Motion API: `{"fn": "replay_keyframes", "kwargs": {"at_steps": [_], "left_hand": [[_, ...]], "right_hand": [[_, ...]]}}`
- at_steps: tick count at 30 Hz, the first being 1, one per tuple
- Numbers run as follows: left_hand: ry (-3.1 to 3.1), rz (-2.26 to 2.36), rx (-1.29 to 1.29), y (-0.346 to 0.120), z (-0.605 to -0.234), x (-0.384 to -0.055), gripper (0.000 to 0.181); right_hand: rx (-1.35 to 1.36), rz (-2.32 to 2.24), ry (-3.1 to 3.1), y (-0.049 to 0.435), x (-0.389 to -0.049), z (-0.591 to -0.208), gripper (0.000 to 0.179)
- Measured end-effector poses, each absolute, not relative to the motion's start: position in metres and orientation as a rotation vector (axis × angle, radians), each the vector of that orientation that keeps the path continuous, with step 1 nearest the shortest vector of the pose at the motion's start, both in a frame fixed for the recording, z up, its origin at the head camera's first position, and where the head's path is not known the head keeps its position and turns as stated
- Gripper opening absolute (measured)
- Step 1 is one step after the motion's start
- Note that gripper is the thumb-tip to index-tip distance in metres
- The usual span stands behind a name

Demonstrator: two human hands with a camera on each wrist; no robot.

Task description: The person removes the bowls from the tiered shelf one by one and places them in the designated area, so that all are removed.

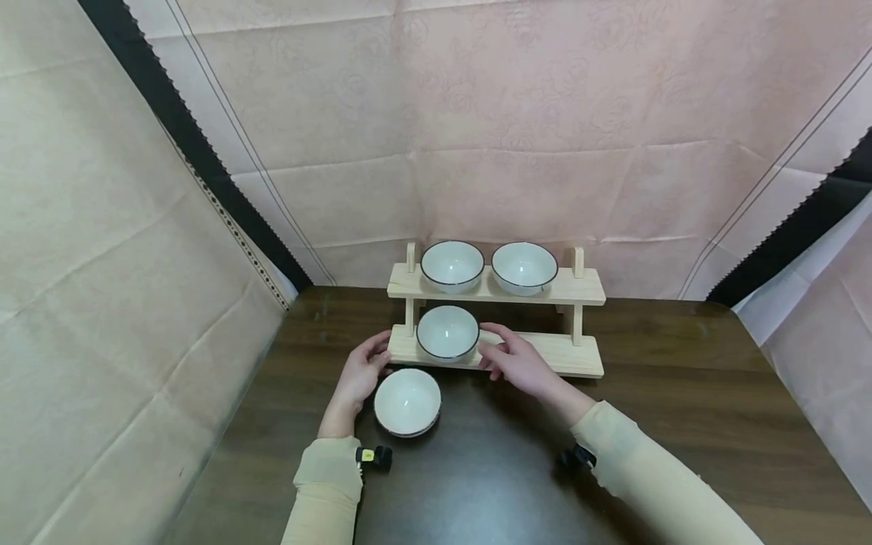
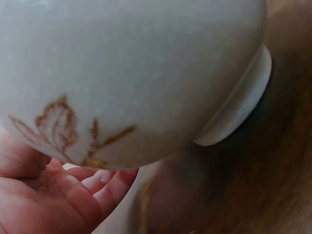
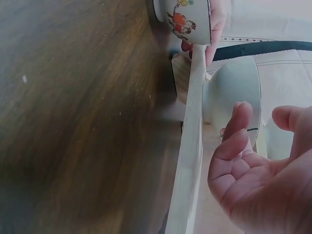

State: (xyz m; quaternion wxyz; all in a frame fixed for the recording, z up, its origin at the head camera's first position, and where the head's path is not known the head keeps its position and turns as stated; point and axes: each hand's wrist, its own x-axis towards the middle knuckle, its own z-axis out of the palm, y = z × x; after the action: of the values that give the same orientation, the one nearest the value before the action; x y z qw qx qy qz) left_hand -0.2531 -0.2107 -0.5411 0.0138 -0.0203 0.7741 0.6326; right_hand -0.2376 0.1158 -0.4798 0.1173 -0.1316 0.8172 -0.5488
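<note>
A pale cloth (image 1: 102, 227) hung down the far left, edged by a black band (image 1: 225, 182). Next came the left hand (image 1: 357, 378), beside the left end of the lower shelf (image 1: 545, 354), its fingers loosely bent; I could not tell whether they gripped the board. A small dark device (image 1: 383, 458) sat at that wrist. Just right of this hand, the front bowl (image 1: 407, 401) stood upright on the dark worktop (image 1: 477, 484), ahead of the shelf's left part and in the way there; brown leaf marks showed on its side. Behind it, the middle bowl (image 1: 447, 333) rested upright toward the left of the lower shelf, between the two hands. Above, the upper shelf (image 1: 409, 284) bore the left upper bowl (image 1: 453, 265) and the right upper bowl (image 1: 524, 266), side by side between two short posts (image 1: 578, 263). The right hand (image 1: 514, 359) was at the middle bowl's right side, thumb and fingers apart, holding nothing; contact was unclear. Farther right, another black band (image 1: 797, 219) edged the hangings.
</note>
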Motion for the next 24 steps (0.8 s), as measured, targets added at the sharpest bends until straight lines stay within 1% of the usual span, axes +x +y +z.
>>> {"fn": "replay_keyframes", "kwargs": {"at_steps": [15,24], "left_hand": [[2.401,1.961,-0.065,-0.211,-0.54,-0.253,0.043],[2.42,1.94,-0.07,-0.211,-0.54,-0.253,0.043]], "right_hand": [[-0.367,-1.635,2.363,0.104,-0.238,-0.474,0.065],[-0.354,-1.673,2.358,0.1,-0.245,-0.477,0.07]]}}
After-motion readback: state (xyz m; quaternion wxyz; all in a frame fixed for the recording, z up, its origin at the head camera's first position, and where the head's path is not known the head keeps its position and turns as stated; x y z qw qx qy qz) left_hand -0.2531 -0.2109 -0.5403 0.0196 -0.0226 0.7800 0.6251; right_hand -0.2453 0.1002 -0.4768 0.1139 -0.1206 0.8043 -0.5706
